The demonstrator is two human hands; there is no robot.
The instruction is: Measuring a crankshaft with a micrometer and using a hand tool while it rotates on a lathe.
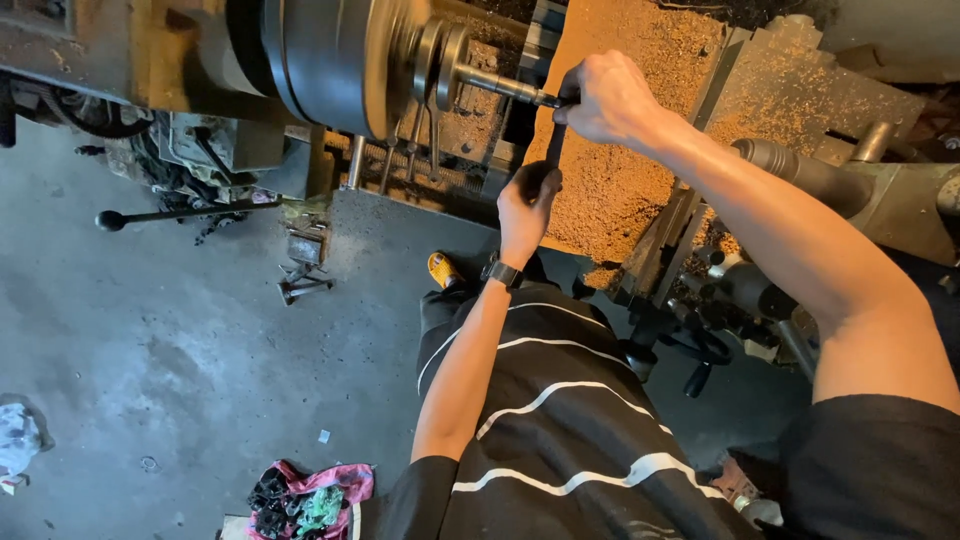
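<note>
Head view: we stand at a lathe [800, 90], looking down past our striped shirt.

The shaft [500, 85] sticks out of the spinning chuck [330, 60], long axis running left to right, free end towards our right hand [605, 100]. A dark file [553, 140] lies across it near that end, long axis running from one hand to the other.

Right hand is curled shut on the file's far end, right at the shaft tip, so it's the nearer one. Left hand [528, 205] is closed round the near end, towards the lathe's front edge, just below the shaft. Both gripping, neither spread.

Containers: the lathe's flat pan [620, 180] behind the hands carries a thick layer of tan chips. We can't tell its depth.

Floor [200, 330] left of us: a rag pile [310, 495] near the bottom edge, a long lever [175, 213] sticking out of the machine.
</note>
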